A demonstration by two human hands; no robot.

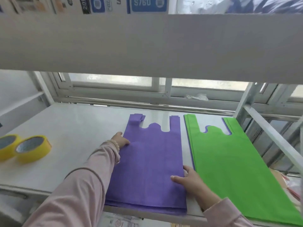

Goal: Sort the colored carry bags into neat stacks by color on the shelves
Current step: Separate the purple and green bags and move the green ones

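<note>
Purple bag stack [149, 163] between left hand [120, 139], right hand [186, 179].

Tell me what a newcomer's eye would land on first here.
The flat purple carry-bag stack at the middle of the white shelf, with the left hand on its left edge and the right hand on its right edge. Beside it on the right lies the bright green carry-bag stack; two yellow tape rolls sit far left.
</note>
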